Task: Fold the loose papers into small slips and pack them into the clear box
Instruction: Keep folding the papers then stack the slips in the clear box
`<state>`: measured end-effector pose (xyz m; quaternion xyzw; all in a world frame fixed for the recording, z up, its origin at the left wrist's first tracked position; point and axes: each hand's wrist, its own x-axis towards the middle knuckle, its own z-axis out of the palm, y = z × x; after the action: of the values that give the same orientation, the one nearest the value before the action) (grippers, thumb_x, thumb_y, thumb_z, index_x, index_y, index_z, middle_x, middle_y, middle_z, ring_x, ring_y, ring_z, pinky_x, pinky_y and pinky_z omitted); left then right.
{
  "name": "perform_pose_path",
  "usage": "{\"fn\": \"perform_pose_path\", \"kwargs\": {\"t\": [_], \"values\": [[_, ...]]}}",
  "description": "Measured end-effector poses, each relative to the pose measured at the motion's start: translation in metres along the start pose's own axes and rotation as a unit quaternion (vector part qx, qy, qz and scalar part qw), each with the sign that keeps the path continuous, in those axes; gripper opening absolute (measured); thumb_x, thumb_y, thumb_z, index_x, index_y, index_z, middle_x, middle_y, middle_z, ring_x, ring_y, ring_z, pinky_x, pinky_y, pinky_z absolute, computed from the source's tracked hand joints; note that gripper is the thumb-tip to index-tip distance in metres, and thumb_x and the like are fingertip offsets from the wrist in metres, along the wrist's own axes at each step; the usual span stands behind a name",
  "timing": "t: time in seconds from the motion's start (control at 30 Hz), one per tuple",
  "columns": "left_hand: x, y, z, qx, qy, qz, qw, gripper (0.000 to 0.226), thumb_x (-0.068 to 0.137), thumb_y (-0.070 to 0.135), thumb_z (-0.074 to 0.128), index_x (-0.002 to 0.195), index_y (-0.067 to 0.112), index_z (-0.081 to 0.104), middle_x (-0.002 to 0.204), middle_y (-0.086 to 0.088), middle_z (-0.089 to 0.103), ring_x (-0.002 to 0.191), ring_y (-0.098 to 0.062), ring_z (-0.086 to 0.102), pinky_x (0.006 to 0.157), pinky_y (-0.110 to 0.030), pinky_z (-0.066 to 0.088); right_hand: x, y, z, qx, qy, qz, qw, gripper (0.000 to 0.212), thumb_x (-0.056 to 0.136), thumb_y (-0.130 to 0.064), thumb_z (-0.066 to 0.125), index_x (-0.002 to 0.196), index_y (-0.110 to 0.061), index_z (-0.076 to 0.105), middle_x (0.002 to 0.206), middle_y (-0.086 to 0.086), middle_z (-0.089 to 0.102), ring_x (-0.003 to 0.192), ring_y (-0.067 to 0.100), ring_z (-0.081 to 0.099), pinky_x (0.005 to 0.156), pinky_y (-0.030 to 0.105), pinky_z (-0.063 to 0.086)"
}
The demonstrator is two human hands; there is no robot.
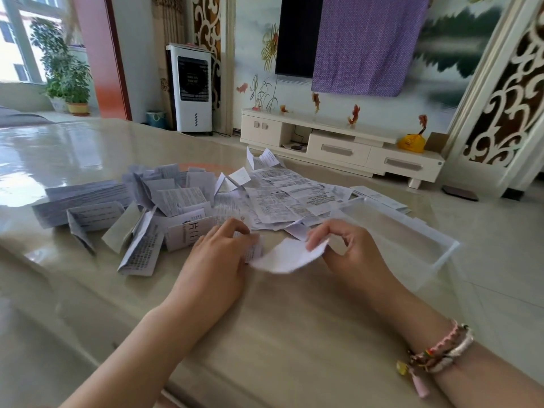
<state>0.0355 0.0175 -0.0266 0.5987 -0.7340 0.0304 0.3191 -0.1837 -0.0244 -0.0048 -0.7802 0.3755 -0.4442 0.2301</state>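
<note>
A white sheet of paper (287,256), bent upward, is held between both hands just above the table. My left hand (219,254) pinches its left edge and my right hand (344,248) pinches its right corner between thumb and fingers. Behind them lies a heap of loose printed papers (282,195). To the left sits a clear box (188,216) stuffed with folded slips, with more folded slips (138,245) scattered in front of it. A clear flat lid or tray (412,231) lies to the right of my right hand.
The glossy beige table (265,334) runs to an edge at the right. Long folded sheets (82,198) lie at the far left of the pile. Beyond the table stand a white TV cabinet (338,142) and a white air cooler (192,86).
</note>
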Motion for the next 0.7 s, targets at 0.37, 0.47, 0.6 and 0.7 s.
{"fn": "perform_pose_path", "kwargs": {"t": [0.37,0.47,0.6,0.7], "values": [[-0.006,0.01,0.007,-0.074,-0.115,0.09,0.986,0.049,0.08,0.049,0.037,0.12,0.041,0.064,0.125,0.028,0.057,0.116,-0.002,0.044,0.104,-0.031,0.037,-0.005,0.018,-0.016,0.059,-0.207,0.098,0.972,0.028,0.074,0.007,0.073,0.08,-0.014,0.056,0.106,-0.003,0.07,0.107,0.004,0.063,0.086,0.023,0.052],[-0.006,0.008,0.008,-0.086,-0.103,0.087,0.987,0.053,0.079,0.05,0.031,0.115,0.038,0.068,0.117,0.029,0.062,0.111,0.0,0.045,0.102,-0.027,0.037,-0.01,0.016,-0.022,0.038,-0.262,0.097,0.959,0.029,0.076,0.002,0.075,0.091,-0.016,0.058,0.119,-0.008,0.064,0.117,0.007,0.058,0.096,0.029,0.048],[-0.004,0.007,0.006,-0.113,-0.112,0.078,0.984,0.062,0.076,0.043,0.022,0.112,0.03,0.071,0.118,0.027,0.062,0.113,-0.006,0.046,0.103,-0.031,0.037,-0.012,0.007,-0.026,0.022,-0.238,0.121,0.963,0.02,0.071,-0.039,0.082,0.081,-0.027,0.071,0.114,-0.02,0.064,0.111,0.012,0.06,0.092,0.033,0.048],[-0.004,0.011,0.003,-0.164,-0.121,0.045,0.978,0.055,0.077,0.031,0.03,0.112,0.025,0.072,0.113,0.031,0.06,0.114,-0.001,0.043,0.104,-0.021,0.034,-0.01,0.002,-0.026,0.042,-0.219,0.127,0.967,0.019,0.07,-0.046,0.073,0.072,-0.026,0.075,0.104,-0.017,0.066,0.096,0.003,0.063,0.08,0.015,0.045]]}}
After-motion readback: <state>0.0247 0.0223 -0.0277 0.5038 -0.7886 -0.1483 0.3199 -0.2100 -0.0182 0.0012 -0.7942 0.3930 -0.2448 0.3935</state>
